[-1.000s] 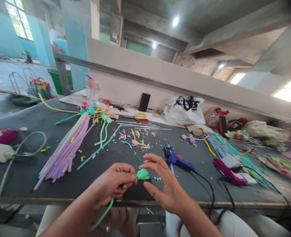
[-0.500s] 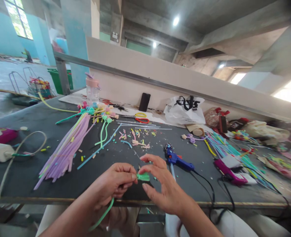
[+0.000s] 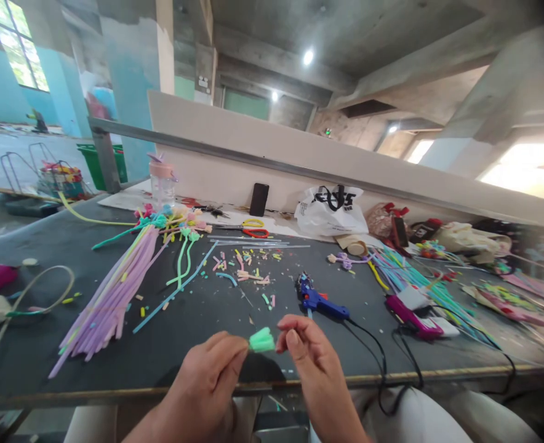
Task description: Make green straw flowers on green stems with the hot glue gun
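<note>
A small light-green tuft of fuzzy pipe cleaner (image 3: 261, 339) sticks out of my left hand (image 3: 212, 372), whose thumb and fingers pinch it at its narrow end. The tuft fans out to the right, above the front edge of the table. Beside its flared end is my right hand (image 3: 311, 357), with fingers loosely curled and thumb raised; nothing shows between them. Whether its fingertips brush the tuft I cannot tell. Just beyond my hands, short green and pink pipe-cleaner offcuts (image 3: 266, 300) lie on the dark table (image 3: 184, 335).
A blue glue gun (image 3: 322, 303) with a black cord lies right of centre. Purple pipe cleaners (image 3: 110, 289) are bundled at left, with red-handled scissors (image 3: 256, 233) behind. Farther back stand a phone (image 3: 259, 199), a bottle (image 3: 162, 184) and a white bag (image 3: 330, 212).
My right hand has drawn back from over the tuft to its right side, its fingers curling in. The left hand has turned, and the tuft shows more fully. The view has shifted slightly.
</note>
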`<state>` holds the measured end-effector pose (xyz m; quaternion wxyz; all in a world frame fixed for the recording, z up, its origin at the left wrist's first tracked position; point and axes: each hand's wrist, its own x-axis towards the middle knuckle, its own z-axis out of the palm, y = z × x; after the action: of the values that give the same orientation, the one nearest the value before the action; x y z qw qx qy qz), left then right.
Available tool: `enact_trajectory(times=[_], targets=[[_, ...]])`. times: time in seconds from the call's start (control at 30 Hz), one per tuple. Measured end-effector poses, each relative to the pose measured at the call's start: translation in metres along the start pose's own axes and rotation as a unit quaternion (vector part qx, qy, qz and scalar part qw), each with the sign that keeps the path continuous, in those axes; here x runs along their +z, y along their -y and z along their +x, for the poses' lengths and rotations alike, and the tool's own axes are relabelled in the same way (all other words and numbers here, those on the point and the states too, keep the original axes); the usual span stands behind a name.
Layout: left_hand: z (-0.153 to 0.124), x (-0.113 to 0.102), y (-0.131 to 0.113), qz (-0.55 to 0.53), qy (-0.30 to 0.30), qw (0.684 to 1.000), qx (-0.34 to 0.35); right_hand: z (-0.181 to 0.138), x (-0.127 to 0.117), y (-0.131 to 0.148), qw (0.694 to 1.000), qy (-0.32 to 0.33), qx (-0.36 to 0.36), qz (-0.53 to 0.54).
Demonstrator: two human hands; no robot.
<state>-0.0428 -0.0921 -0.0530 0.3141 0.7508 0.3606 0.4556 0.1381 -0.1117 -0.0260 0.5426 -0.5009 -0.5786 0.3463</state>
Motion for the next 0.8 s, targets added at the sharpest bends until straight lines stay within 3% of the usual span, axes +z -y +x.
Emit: enact_trajectory(times=[0.1, 0.2, 0.3, 0.53, 0.63, 0.8], targets=[[-0.005, 0.002, -0.001, 0.036, -0.013, 0.997, 0.060, -0.011, 0.001, 0.005, 0.997, 0.054, 0.053, 0.036], [-0.006, 0.005, -0.003, 0.062, -0.032, 0.994, 0.085, -0.018, 0.001, 0.010, 0.995, 0.075, 0.047, 0.056], [-0.007, 0.008, -0.005, 0.062, -0.047, 0.996, 0.052, -0.020, 0.002, 0.012, 0.998, 0.041, 0.012, 0.040], [-0.009, 0.015, -0.007, -0.038, -0.020, 0.991, -0.124, -0.015, 0.004, 0.010, 0.999, 0.021, 0.004, 0.033], [-0.008, 0.015, -0.009, -0.043, 0.006, 0.991, -0.124, -0.014, 0.006, 0.008, 0.999, 0.022, 0.017, 0.031], [-0.006, 0.013, -0.014, -0.003, 0.028, 0.998, -0.049, -0.015, 0.011, 0.011, 0.996, 0.034, 0.061, 0.061]])
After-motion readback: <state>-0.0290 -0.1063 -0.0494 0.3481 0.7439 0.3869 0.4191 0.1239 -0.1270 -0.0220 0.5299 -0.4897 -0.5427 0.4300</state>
